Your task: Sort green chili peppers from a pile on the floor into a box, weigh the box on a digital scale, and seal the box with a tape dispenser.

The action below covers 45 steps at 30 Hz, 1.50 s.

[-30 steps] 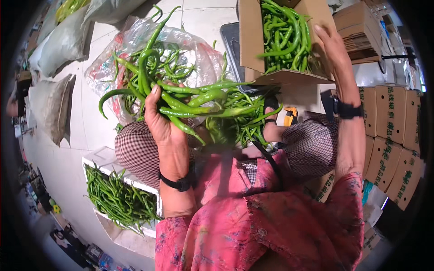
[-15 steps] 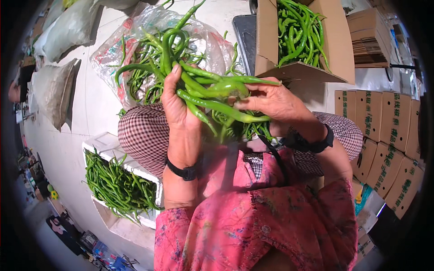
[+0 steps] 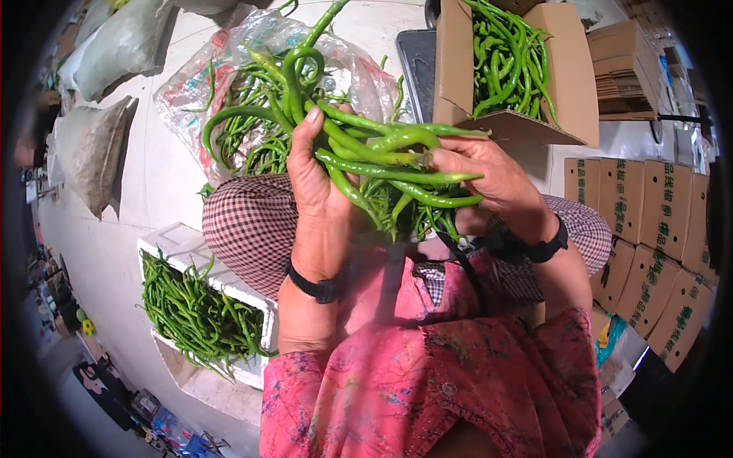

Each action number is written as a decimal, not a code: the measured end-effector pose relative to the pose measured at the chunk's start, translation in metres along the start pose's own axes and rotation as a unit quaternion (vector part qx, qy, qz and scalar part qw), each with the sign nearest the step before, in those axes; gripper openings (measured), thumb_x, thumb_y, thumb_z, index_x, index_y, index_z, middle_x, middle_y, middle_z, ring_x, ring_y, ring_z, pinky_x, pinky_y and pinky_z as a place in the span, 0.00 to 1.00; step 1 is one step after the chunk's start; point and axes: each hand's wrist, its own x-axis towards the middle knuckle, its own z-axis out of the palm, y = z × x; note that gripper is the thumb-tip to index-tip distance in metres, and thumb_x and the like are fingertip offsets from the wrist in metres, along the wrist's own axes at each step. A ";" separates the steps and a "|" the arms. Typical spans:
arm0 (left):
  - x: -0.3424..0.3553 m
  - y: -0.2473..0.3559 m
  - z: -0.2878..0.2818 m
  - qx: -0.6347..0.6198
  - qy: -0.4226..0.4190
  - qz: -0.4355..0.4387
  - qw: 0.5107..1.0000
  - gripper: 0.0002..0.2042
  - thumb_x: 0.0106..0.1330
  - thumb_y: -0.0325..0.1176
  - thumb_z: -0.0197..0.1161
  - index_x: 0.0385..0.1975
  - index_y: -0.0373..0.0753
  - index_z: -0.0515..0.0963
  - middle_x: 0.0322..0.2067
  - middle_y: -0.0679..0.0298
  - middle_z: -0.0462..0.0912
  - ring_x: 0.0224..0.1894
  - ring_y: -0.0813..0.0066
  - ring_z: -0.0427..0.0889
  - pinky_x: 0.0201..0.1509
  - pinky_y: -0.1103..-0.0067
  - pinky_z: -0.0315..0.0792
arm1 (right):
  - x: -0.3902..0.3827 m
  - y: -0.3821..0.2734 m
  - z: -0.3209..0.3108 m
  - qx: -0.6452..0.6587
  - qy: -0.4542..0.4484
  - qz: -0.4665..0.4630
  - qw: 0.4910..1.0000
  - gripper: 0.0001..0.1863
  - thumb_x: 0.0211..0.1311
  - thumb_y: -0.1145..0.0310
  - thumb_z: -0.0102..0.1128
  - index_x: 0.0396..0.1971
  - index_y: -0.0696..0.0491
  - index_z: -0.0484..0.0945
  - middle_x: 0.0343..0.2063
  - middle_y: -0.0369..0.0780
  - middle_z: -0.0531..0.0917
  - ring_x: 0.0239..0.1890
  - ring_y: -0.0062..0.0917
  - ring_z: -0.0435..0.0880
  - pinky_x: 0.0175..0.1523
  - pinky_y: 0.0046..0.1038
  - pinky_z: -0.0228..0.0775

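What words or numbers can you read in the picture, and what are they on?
Stacked cardboard boxes at the right: dark green writing, which I won't copy out.
Plastic bag beyond the left hand: red and green marks, too crumpled to read.
Open box of peppers: no writing I can see.

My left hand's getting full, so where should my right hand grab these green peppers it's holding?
Probably by the ends pointing right, coming from the right side: there the green peppers stick out past the left hand roughly side by side, while their other ends curl and splay. The right hand is at those ends.
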 end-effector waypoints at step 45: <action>0.010 -0.010 -0.008 0.027 0.020 0.003 0.999 0.05 0.63 0.30 0.60 0.32 0.37 0.73 0.25 0.66 0.75 0.28 0.76 0.73 0.33 0.78 0.71 | -0.023 -0.099 -0.055 -0.323 -0.146 0.092 0.930 0.15 0.57 0.62 0.65 0.40 0.55 0.77 0.28 0.28 0.74 0.31 0.10 0.69 0.35 0.16 0.61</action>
